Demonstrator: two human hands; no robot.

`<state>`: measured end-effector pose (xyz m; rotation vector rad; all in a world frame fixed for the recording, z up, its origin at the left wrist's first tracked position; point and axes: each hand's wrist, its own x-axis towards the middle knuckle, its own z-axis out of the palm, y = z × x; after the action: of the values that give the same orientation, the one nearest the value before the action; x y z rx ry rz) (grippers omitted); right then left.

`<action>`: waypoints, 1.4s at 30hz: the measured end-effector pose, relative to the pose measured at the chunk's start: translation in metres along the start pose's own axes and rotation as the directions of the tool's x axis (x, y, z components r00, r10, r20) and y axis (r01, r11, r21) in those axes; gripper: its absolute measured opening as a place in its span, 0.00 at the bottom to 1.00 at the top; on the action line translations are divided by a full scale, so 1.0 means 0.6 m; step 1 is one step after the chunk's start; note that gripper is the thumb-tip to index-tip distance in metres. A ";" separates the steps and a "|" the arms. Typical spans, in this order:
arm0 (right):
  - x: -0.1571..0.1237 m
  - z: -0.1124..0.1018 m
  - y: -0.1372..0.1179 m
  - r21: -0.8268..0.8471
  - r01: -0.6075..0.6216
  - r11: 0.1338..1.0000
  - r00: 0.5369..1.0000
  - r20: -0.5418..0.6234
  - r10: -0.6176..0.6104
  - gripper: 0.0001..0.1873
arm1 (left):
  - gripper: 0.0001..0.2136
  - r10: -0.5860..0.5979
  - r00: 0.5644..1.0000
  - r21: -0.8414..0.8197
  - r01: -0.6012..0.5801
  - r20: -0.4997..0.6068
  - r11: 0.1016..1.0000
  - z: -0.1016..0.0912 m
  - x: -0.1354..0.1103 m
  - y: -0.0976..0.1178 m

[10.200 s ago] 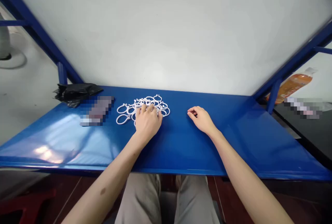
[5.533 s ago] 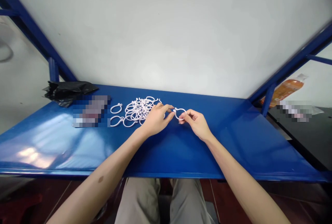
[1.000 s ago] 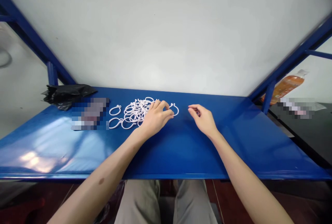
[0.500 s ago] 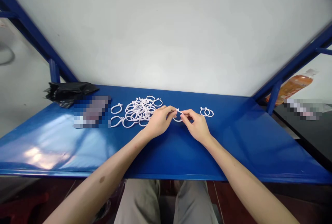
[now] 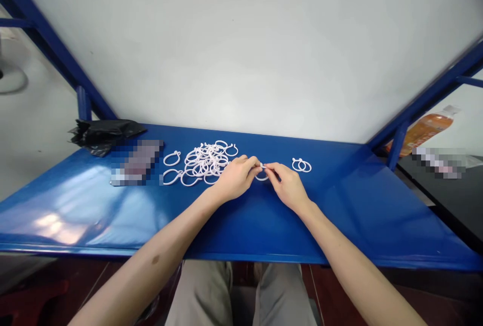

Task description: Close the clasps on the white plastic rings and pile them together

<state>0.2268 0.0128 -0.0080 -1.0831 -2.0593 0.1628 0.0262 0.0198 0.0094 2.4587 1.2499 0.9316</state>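
Pinching one white ring (image 5: 261, 179) from both sides

The left hand (image 5: 237, 180) closes thumb and fingers narrowly on the ring's clasp end; the right hand (image 5: 290, 187) grips just beside it, its fingertips drawn together too. The ring sits between them over the table (image 5: 256, 225), and only its lower arc shows clearly. Fingers cover most of the clasp, so whether it is fastened cannot be told, nor whether the ring touches the table.

Just beyond the left hand lies a pile (image 5: 207, 161) of similar rings, its near right edge hidden by that hand; the rings overlap too thickly to count. A few lie at its left side. Near the right hand, farther right, a pair (image 5: 299, 166) of rings overlaps.

Farther left, a dark oblong (image 5: 139, 161) is pixelated beyond naming, beside a crumpled black bag (image 5: 107, 134) whose contents are hidden. At far right, a bottle (image 5: 430, 130) of orange drink is partly blocked by the blue frame (image 5: 402, 137), near another pixelated item (image 5: 439, 161). Below, the lap (image 5: 241, 291) is cut off by the lower edge.
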 end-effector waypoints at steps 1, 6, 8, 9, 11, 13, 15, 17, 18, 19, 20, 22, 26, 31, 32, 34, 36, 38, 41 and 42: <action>0.004 -0.004 0.005 -0.021 -0.019 1.000 1.000 -0.024 0.018 0.12 | 0.09 0.020 1.000 0.065 -0.020 0.002 0.998 -0.003 0.003 -0.006; 0.012 -0.043 0.057 -0.274 -0.230 0.934 0.971 -0.124 0.203 0.17 | 0.17 -0.085 0.989 0.412 0.128 -0.121 0.902 -0.006 0.006 -0.050; 0.008 -0.060 0.081 -0.393 -0.349 0.851 0.937 -0.154 0.313 0.18 | 0.20 -0.134 0.984 0.494 0.176 -0.120 0.851 -0.003 0.004 -0.062; 0.005 -0.067 0.090 -0.440 -0.397 0.805 0.917 -0.166 0.362 0.18 | 0.21 -0.134 0.986 0.523 0.165 -0.097 0.836 -0.002 0.003 -0.065; 0.000 -0.076 0.103 -0.503 -0.462 0.730 0.882 -0.177 0.436 0.19 | 0.19 -0.098 0.995 0.555 0.096 -0.025 0.827 0.001 0.001 -0.061; -0.002 -0.080 0.107 -0.527 -0.488 0.696 0.863 -0.173 0.474 0.19 | 0.15 -0.034 0.998 0.551 -0.004 0.059 0.834 0.002 0.000 -0.048; -0.002 -0.082 0.106 -0.523 -0.493 0.696 0.861 -0.177 0.477 0.17 | 0.12 0.046 0.989 0.512 -0.112 0.140 0.852 0.001 -0.001 -0.032; 0.000 -0.082 0.103 -0.496 -0.495 0.714 0.865 -0.203 0.459 0.16 | 0.13 0.109 0.977 0.469 -0.183 0.181 0.864 0.000 -0.002 -0.021; 0.001 -0.082 0.102 -0.477 -0.494 0.727 0.868 -0.216 0.448 0.15 | 0.13 0.118 0.977 0.458 -0.188 0.176 0.869 0.000 -0.002 -0.018; 0.001 -0.082 0.102 -0.457 -0.490 0.742 0.871 -0.226 0.436 0.14 | 0.12 0.113 0.981 0.454 -0.174 0.159 0.874 0.000 -0.003 -0.017; 0.001 -0.082 0.103 -0.441 -0.484 0.756 0.875 -0.229 0.427 0.14 | 0.12 0.097 0.985 0.454 -0.151 0.139 0.878 0.000 -0.003 -0.018; -0.001 -0.081 0.107 -0.429 -0.473 0.769 0.881 -0.219 0.419 0.15 | 0.09 0.065 0.991 0.458 -0.113 0.120 0.882 0.002 -0.004 -0.022; -0.001 -0.081 0.112 -0.454 -0.481 0.750 0.877 -0.260 0.405 0.17 | 0.07 0.080 0.987 0.423 -0.131 0.137 0.897 0.002 -0.003 -0.025; 0.010 -0.064 0.063 -0.203 -0.361 0.910 0.923 -0.215 0.318 0.17 | 0.09 0.178 0.982 0.309 -0.188 0.059 0.932 -0.010 -0.001 -0.001; 0.012 -0.055 0.045 -0.081 -0.323 0.943 0.940 -0.146 0.310 0.17 | 0.09 0.198 0.980 0.304 -0.199 0.035 0.932 -0.013 -0.001 0.003; 0.013 -0.033 0.009 0.131 -0.295 0.946 0.955 0.022 0.295 0.17 | 0.10 0.243 0.970 0.303 -0.231 -0.001 0.925 -0.014 -0.001 0.009; 0.012 -0.010 -0.017 0.279 -0.304 0.911 0.953 0.099 0.288 0.16 | 0.11 0.291 0.957 0.305 -0.275 -0.008 0.912 -0.011 -0.002 0.010; 0.011 0.005 -0.028 0.342 -0.323 0.882 0.946 0.103 0.307 0.15 | 0.12 0.322 0.947 0.298 -0.306 -0.003 0.904 -0.004 -0.003 0.009; 0.011 0.008 -0.023 0.328 -0.326 0.887 0.943 0.042 0.331 0.12 | 0.11 0.271 0.960 0.256 -0.246 -0.066 0.935 0.003 -0.005 0.010; 0.010 0.006 -0.020 0.308 -0.320 0.896 0.943 0.017 0.332 0.12 | 0.11 0.218 0.970 0.242 -0.186 -0.112 0.952 0.005 -0.005 0.010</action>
<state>0.2146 0.0109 -0.0016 -1.2139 -1.7320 0.6084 0.0307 0.0138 0.0088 2.7891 1.2268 1.0795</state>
